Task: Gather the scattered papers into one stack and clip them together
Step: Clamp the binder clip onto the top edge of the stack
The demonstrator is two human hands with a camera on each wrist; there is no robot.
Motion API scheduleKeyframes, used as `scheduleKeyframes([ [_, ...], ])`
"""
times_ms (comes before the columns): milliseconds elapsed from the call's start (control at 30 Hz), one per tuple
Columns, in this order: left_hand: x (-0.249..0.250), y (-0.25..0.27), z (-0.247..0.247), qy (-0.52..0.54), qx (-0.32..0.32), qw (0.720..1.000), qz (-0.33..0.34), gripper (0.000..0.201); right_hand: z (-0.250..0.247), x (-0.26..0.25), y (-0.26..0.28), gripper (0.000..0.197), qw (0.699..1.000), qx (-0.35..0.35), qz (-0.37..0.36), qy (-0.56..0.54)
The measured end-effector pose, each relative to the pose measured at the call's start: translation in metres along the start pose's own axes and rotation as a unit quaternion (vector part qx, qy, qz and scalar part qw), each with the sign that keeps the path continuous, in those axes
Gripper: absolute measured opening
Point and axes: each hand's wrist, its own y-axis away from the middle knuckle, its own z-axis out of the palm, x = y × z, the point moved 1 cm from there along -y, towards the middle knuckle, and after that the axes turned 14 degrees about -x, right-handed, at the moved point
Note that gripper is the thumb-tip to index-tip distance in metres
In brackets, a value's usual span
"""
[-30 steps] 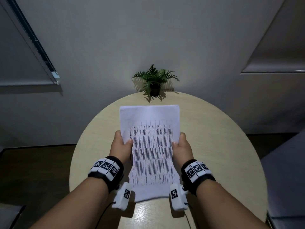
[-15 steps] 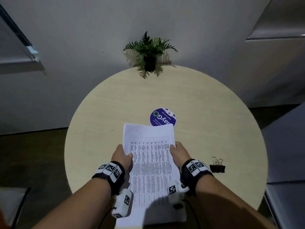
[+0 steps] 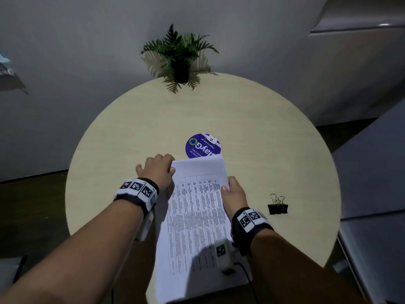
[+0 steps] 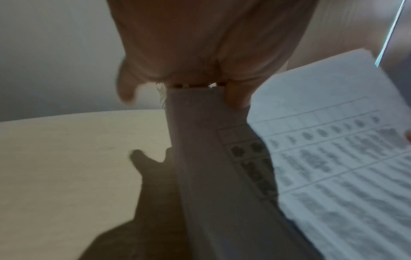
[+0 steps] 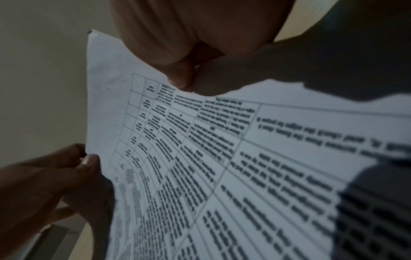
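Bare table [image 3: 274,137] lies around the binder clip [image 3: 277,207]; the potted plant [image 3: 179,55] blocks the far edge.

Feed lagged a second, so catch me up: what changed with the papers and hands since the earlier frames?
The left hand slid up to grip the paper stack's far left corner. The right hand still holds the right edge. The binder clip stays untouched on the table.

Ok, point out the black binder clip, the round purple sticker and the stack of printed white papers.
black binder clip [image 3: 277,208], head view, on its black body.
round purple sticker [image 3: 200,147], head view, on its printed face.
stack of printed white papers [image 3: 197,207], head view, on the top sheet's table.
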Motion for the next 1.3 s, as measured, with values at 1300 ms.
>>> scheduleKeyframes([
  [1300, -0.013, -0.035, 0.019, 0.068, -0.03, 0.997, -0.019, 0.017, 0.013, -0.091, -0.043, 0.01, 0.931, -0.082, -0.078, 0.346],
])
